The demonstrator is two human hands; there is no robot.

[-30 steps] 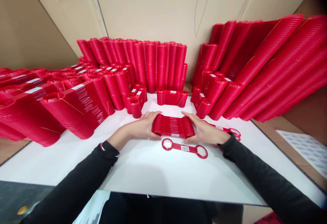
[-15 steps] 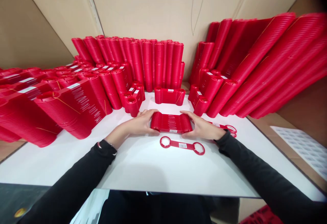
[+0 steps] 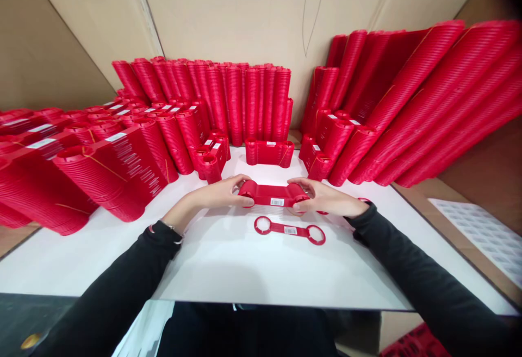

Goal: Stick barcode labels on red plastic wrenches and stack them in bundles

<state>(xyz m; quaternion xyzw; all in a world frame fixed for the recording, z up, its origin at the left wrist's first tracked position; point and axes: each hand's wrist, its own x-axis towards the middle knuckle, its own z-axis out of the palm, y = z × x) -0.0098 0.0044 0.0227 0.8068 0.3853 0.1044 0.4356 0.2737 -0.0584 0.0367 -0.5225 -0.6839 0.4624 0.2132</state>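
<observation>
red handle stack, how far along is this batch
Done, by the look of it: many banded stacks fill the table's back and sides. In hand: the left hand and right hand grip a small stack at its ends. Left: one loose piece lies flat before it.

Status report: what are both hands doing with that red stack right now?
Left hand and right hand each grip an end of the red stack, lifted off the white table. One loose red piece lies flat just in front.
</observation>
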